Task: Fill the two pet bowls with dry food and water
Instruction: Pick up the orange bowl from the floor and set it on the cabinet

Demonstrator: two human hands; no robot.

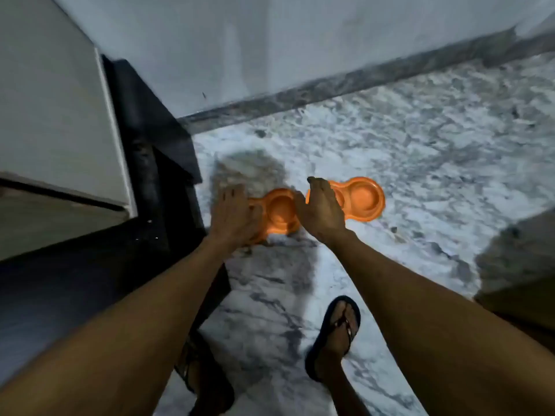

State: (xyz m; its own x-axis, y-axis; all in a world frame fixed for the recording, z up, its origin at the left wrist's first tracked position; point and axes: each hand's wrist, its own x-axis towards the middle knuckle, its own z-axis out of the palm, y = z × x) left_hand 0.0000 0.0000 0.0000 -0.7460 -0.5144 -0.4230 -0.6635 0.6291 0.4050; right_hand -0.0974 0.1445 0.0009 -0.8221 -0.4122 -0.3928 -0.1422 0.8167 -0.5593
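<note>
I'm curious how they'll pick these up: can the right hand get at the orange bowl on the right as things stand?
Probably yes. The right hand already hovers over the near end of the right orange bowl, which lies on open marble floor with nothing around it. Blur hides whether it touches.

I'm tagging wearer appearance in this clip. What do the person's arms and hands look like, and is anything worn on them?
Both forearms are bare with no sleeves in view. The left hand and right hand wear no gloves; no watch or bracelet shows. Blur hides any rings.

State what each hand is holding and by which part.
Left hand rests on the near end of the left orange bowl; right hand reaches over the right orange bowl. Blur hides any actual grip.
</note>
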